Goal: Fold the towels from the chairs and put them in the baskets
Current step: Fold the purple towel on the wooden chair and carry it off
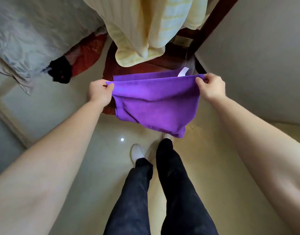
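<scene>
A purple towel (pixel 151 106) hangs doubled over in front of me, its two layers meeting along the top edge, a white label (pixel 182 72) showing near the right corner. My left hand (pixel 99 91) pinches the top left corner. My right hand (pixel 211 87) pinches the top right corner. The towel is held in the air above the seat of a dark wooden chair (pixel 110 65). A pale yellow striped towel (pixel 146 28) is draped over that chair's back. No basket is in view.
A bed with a grey leaf-print cover (pixel 27 36) fills the upper left, red and black cloth (pixel 74 61) bunched beside it. A pale wall (pixel 256 56) rises on the right. My legs and white shoes (pixel 137 152) stand on the glossy tiled floor.
</scene>
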The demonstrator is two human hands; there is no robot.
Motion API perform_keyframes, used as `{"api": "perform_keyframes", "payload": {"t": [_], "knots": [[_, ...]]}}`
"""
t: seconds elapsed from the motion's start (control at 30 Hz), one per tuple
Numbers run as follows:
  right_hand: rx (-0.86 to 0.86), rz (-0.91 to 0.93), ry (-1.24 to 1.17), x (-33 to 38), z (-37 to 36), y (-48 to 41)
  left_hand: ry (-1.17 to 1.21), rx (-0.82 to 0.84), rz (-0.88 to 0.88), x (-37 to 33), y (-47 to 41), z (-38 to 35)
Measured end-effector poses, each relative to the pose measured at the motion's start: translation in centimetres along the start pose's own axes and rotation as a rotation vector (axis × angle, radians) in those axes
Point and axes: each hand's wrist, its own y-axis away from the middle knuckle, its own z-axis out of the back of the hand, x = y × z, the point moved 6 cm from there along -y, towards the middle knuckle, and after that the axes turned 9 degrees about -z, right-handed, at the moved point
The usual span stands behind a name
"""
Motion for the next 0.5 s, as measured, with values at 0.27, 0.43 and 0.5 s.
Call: {"api": "perform_keyframes", "payload": {"t": [0.27, 0.43, 0.5], "knots": [[-0.003, 0.015, 0.121, -0.3, -4.6, -8.7, -0.13, -0.021, -0.021, 2.3, -7.2, -4.2], [-0.008, 0.024, 0.17, -0.4, -5.8, -10.8, -0.107, -0.059, -0.024, 4.0, -8.9, -5.8], [-0.021, 0.025, 0.144, -0.5, -6.2, -11.0, -0.13, -0.073, -0.085, 4.2, -8.8, -6.1]]}}
